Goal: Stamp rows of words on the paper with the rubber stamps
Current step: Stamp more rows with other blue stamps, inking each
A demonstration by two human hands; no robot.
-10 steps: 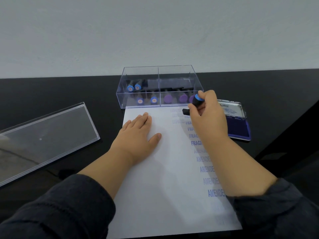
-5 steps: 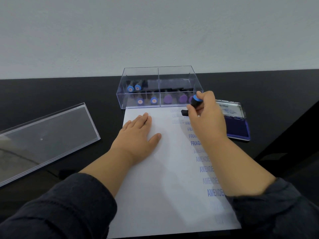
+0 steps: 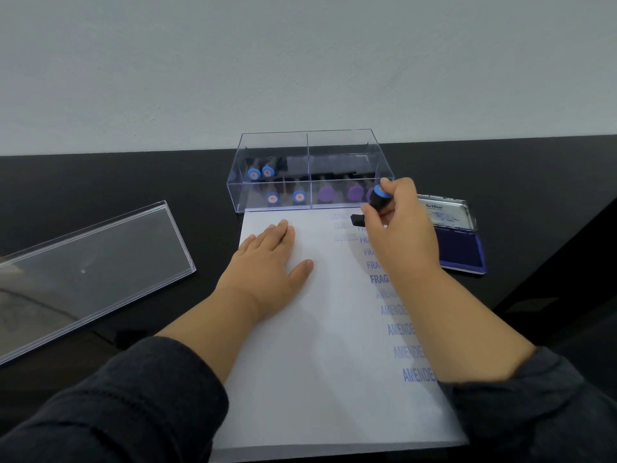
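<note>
Right hand, right of frame centre, has fingers and thumb curled round a black rubber stamp with a blue cap; stamp tilted, cap toward upper right, black base at lower left against the top right part of the white sheet of paper. Whether the base sits flat on the sheet or just above it cannot be told, the fingers hide the contact. Left hand, at frame centre, lies flat on the upper left part of the sheet, fingers straight and together, thumb out to the right, holding nothing, pinning the sheet. The two hands are near each other but not touching. A column of blue printed words runs down the right side of the sheet under the right forearm: faint words at top, then FRAG…, then AMENDE… lower. Clear plastic box with a centre divider stands just above the sheet's top edge, with more blue-capped and purple-capped stamps inside. Open purple ink pad in a metal tin lies just right of the right hand. Clear plastic lid lies at left of frame on the black table. Judgement: step in hand is pressing an impression near the top of the column. Next move calls for a straight lift without smearing, then re-inking at the pad, since the top prints look pale.
</note>
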